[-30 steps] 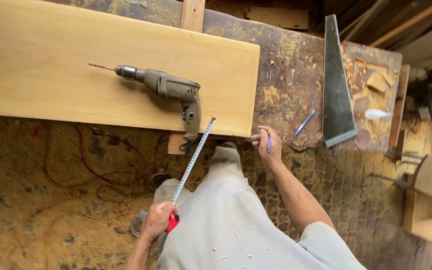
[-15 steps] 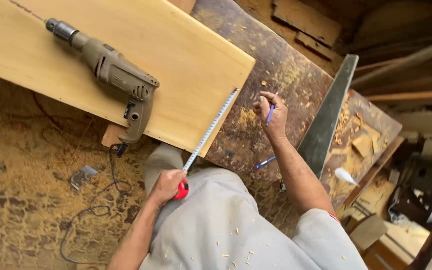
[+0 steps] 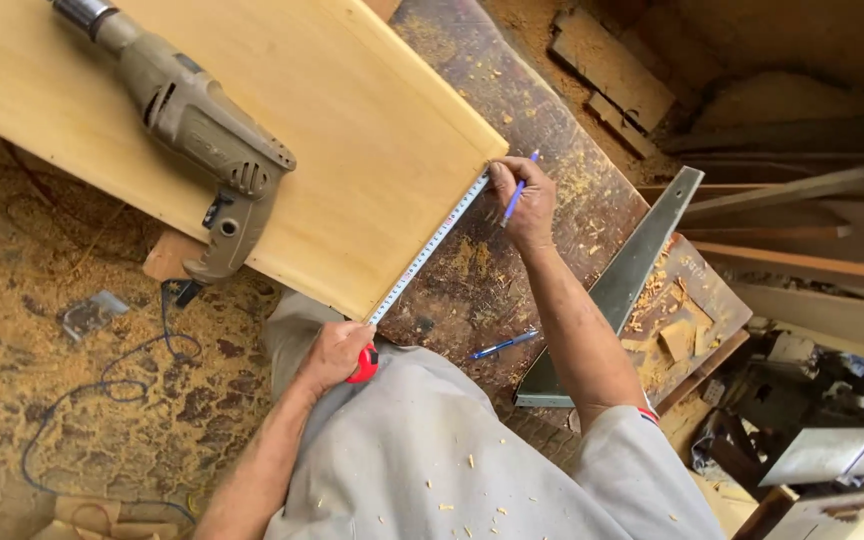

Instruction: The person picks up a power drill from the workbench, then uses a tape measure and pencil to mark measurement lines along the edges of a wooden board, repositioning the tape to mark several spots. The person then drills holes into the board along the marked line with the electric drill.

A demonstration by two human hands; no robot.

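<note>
Measurement of a board end is in hand. Nearest the camera, the left hand [image 3: 334, 352] is closed around a red tape measure case [image 3: 363, 365], held at the near corner of the pale wooden board [image 3: 352, 130]. The tape blade [image 3: 427, 247] runs taut along the board's right-hand end edge, from the case up to the far corner. There the right hand [image 3: 524, 205] pins the blade tip with the fingers while gripping a blue pen [image 3: 515, 193], its tip close to the board corner.

Judgement: the blade is laid and stretched; a mark is not yet visible on the wood. The next move appears to call for keeping the blade flat and parallel to the edge while the pen is brought to the chosen graduation. Any slack or slip at the left hand would spoil the reading.

Surroundings: a second blue pen [image 3: 503, 345] lies loose on the dark, scarred workbench [image 3: 542, 110], just right of the blade and clear of it. A grey metal square [image 3: 624, 280] lies beyond the right forearm. An electric drill [image 3: 184, 110] rests on the board's left part, well apart from the measured edge; its cord [image 3: 102, 390] trails over the sawdust-covered floor [image 3: 12, 270]. Offcuts and timber scraps [image 3: 607, 70] lie at the far side. Nothing obstructs the measured edge.
</note>
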